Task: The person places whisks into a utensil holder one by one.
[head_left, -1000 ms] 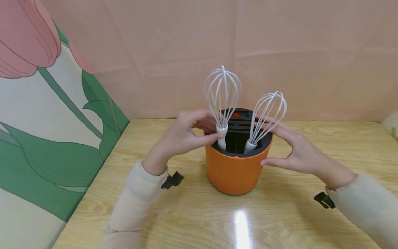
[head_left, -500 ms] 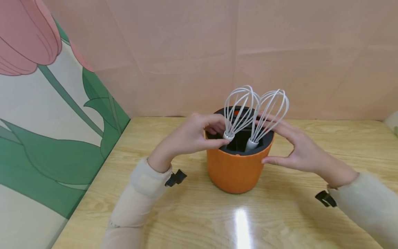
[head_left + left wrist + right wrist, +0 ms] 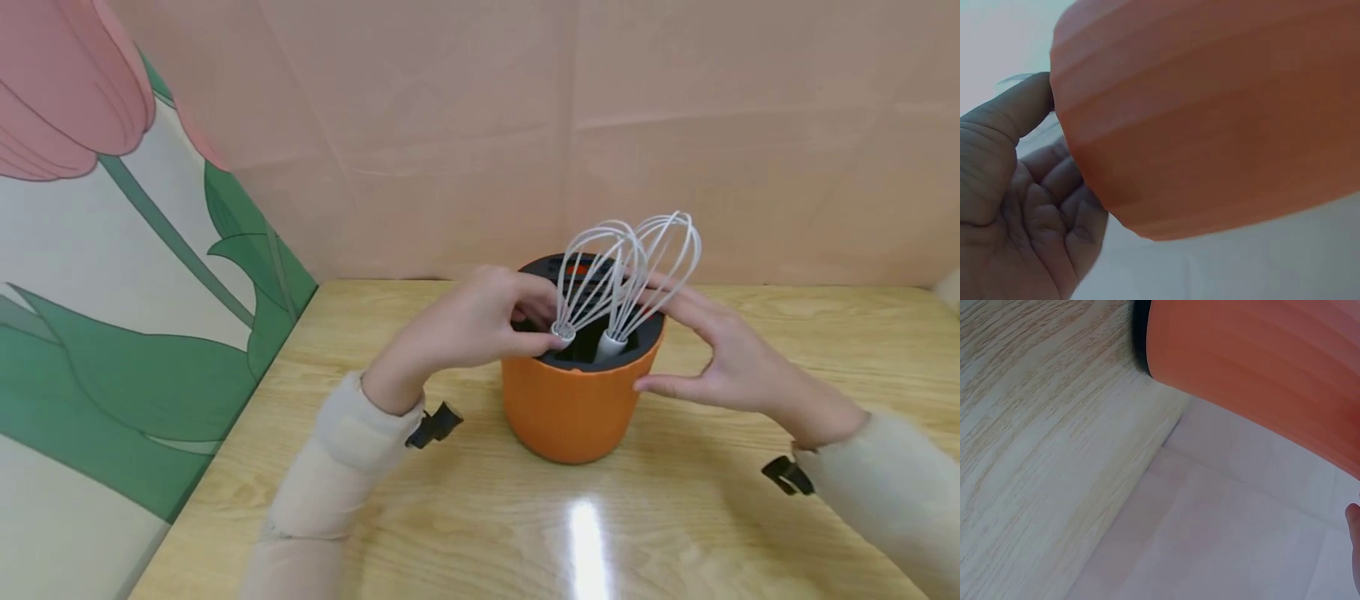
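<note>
An orange utensil holder [image 3: 573, 412] with a black slotted top stands upright on the table. My left hand [image 3: 487, 321] pinches a white whisk [image 3: 564, 332] near the top of its handle, wire end up. That handle's lower part is down inside the holder's front opening. Beside it a second white whisk [image 3: 611, 344] leans right in the same opening, and the two wire heads overlap in the head view. My right hand [image 3: 723, 362] holds the holder's right side, thumb in front and fingers behind the rim. In the left wrist view the orange wall [image 3: 1210, 125] hides the left fingertips.
The wood-grain table [image 3: 480, 517] meets a pinkish draped wall [image 3: 420, 142] just behind the holder. A panel with a painted tulip [image 3: 67, 92] borders the left side. A pale object [image 3: 951, 290] shows at the far right edge.
My left hand has moved right and lowered its whisk into the holder, tilting the wire head towards the other whisk. My right hand has stayed at the holder.
</note>
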